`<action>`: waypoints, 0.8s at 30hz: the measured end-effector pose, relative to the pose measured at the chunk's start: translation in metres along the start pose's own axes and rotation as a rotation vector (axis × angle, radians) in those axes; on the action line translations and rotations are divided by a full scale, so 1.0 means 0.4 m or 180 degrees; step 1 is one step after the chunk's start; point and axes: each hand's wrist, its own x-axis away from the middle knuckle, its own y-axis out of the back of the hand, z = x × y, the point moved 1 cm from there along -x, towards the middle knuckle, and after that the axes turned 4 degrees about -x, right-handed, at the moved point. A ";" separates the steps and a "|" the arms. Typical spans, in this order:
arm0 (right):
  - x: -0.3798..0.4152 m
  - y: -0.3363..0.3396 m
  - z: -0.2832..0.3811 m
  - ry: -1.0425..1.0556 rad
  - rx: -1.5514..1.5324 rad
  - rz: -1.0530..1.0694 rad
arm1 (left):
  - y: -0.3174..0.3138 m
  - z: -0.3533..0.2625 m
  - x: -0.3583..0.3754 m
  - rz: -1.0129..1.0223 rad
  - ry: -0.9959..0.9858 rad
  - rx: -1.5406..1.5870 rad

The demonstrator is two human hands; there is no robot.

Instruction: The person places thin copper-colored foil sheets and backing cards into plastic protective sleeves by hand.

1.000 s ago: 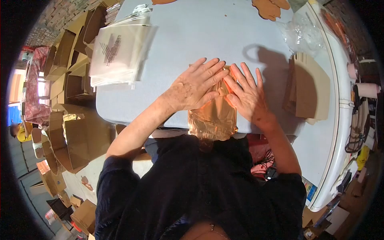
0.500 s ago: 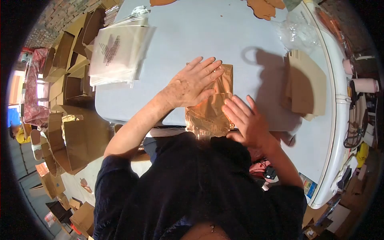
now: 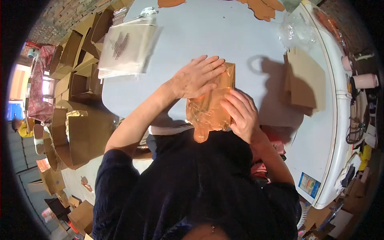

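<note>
A shiny clear plastic bag [image 3: 210, 108] with a flat orange-brown piece in it lies at the near edge of the table. A rounded tab [image 3: 201, 133] of the same colour sticks out at its near end, towards my body. My left hand [image 3: 197, 78] rests flat across the upper left of the bag, fingers stretched out. On the bag's right side lies my right hand [image 3: 242, 114], its fingers extended over the edge; its thumb is partly hidden.
A stack of clear plastic bags [image 3: 127, 48] lies at the table's far left. Brown card sheets [image 3: 306, 82] stand to the right, with crumpled plastic [image 3: 298, 32] behind. Orange-brown cut pieces [image 3: 262, 9] lie at the far edge. Open cardboard boxes [image 3: 88, 132] are on the left.
My right hand has come up and over onto the bag's right side. The rounded tab now shows clearly at the near end. My left hand stays flat on the bag. The view has shifted slightly.
</note>
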 end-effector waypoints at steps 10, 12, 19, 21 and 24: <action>-0.002 -0.019 0.000 0.0213 0.0047 0.0009 | -0.002 -0.005 -0.001 -0.0072 0.0015 -0.0098; -0.007 -0.020 0.000 0.0142 -0.0015 -0.0141 | -0.005 -0.007 -0.001 -0.0041 0.0038 -0.0102; -0.001 -0.033 0.017 -0.0235 -0.0153 -0.0369 | -0.005 0.000 -0.002 -0.0094 -0.0035 -0.0107; -0.004 -0.034 0.018 -0.0299 -0.0170 -0.0359 | -0.003 0.001 -0.002 -0.0120 -0.0020 -0.0089; -0.004 -0.030 0.019 -0.0310 -0.0277 -0.0283 | -0.003 -0.004 -0.002 -0.0147 -0.0020 0.0019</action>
